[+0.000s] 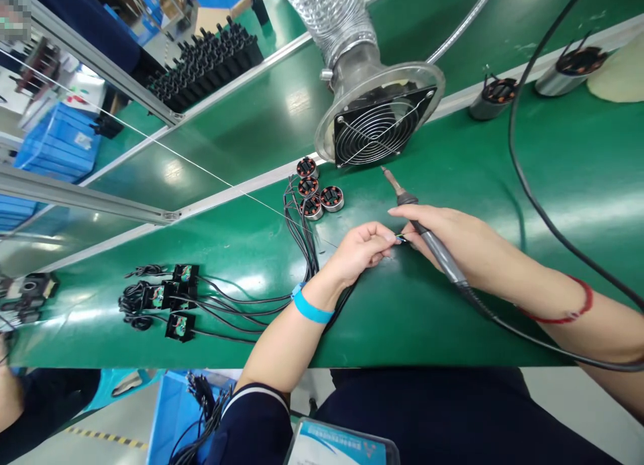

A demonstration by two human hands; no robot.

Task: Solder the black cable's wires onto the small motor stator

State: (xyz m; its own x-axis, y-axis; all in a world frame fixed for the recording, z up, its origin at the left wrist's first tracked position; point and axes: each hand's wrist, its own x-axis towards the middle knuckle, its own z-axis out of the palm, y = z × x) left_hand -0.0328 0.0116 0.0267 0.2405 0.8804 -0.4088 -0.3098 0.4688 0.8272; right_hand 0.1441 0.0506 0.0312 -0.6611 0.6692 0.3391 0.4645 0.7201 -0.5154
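My left hand (361,250) is closed in a pinch on black wires (302,240) that run back along the green bench (453,304) to several small motor stators (316,191). My right hand (453,240) is closed round a soldering iron (417,220), held like a pen, its tip pointing up and away toward the fan. The fingertips of both hands meet at a small dark piece (401,239) between them, too small to name. A blue band sits on my left wrist, a red cord on my right.
A fume extraction fan (377,126) on a silver duct stands just behind the stators. Small black circuit boards with leads (176,300) lie at the left. Two larger stators (496,96) sit at the back right. A thick black cable (533,196) crosses the right side. Another person's arm shows at far left.
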